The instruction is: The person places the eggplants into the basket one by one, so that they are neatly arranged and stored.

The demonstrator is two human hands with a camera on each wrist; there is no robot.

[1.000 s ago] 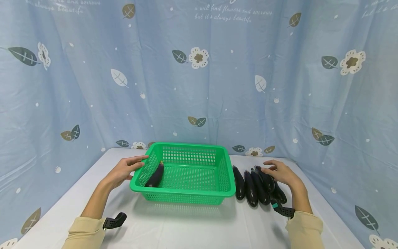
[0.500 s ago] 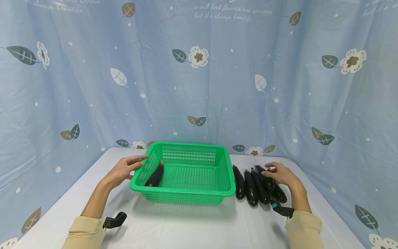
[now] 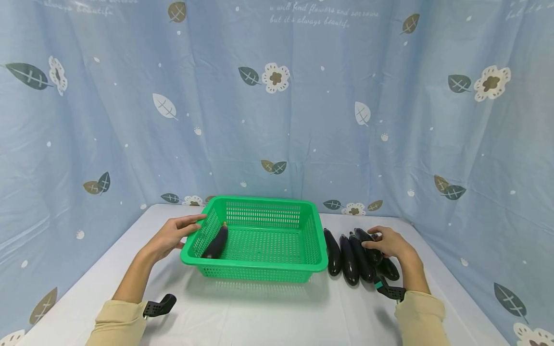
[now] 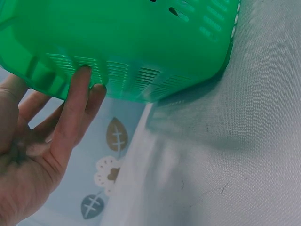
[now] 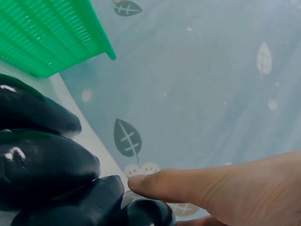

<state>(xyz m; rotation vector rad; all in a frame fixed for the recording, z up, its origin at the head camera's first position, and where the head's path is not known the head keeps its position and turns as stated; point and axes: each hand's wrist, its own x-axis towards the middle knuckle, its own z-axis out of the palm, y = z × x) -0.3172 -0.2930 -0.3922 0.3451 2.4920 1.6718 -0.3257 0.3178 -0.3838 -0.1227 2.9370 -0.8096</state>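
A green plastic basket [image 3: 259, 265] with slotted walls stands on the table, and one dark eggplant [image 3: 217, 242] lies inside it at the left. My left hand [image 3: 169, 234] rests against the basket's left rim. In the left wrist view, two nearly straight fingers [image 4: 75, 101] touch the slotted outer wall while others reach behind the rim. Right of the basket, my right hand [image 3: 391, 241] pinches the upper part of a glossy eggplant [image 3: 373, 257] on the pile. The right wrist view shows the thumb [image 5: 162, 184] over a rounded dark end [image 5: 146, 213].
Several other eggplants lie close together beside the basket, among them a leftmost one [image 3: 333, 254] near its right wall and one [image 3: 388, 270] under the right hand. The white-covered table [image 3: 259, 317] ends at a blue patterned curtain [image 3: 277, 120] behind and at both sides.
My right hand has shifted slightly left, its thumb and fingers closing round the eggplant on the pile. The left hand and basket have stayed put.
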